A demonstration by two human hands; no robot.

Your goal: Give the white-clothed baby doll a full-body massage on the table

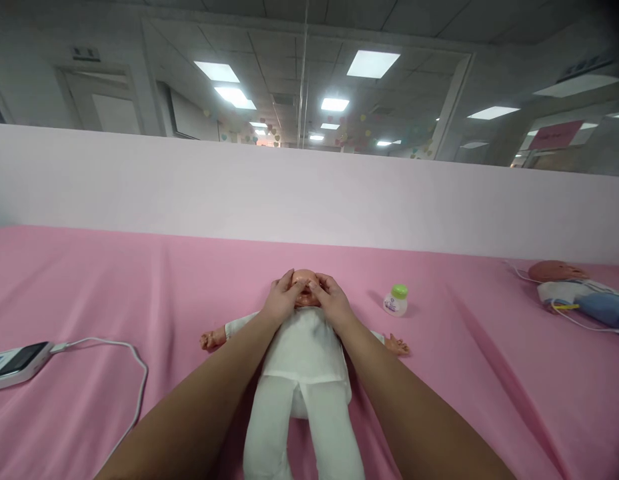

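A baby doll (305, 350) in a white top and white trousers lies on its back before me, head away from me and arms spread out. My left hand (283, 299) wraps the left side of its head, and my right hand (334, 303) wraps the other side. Both thumbs rest on the face near its middle, with the fingers curved around the temples. The forehead (304, 275) shows between my hands; my thumbs cover part of the face. To the right of the doll stands a small clear jar (395, 303) with a green lid.
A pink sheet (189, 280) covers the surface. At left lies a white handheld device (22, 367) with a dark screen and a white cable (142, 373). Another doll (584, 297) in white and blue lies at far right with a thin cord. Behind runs a white low wall (239, 190) under glass.
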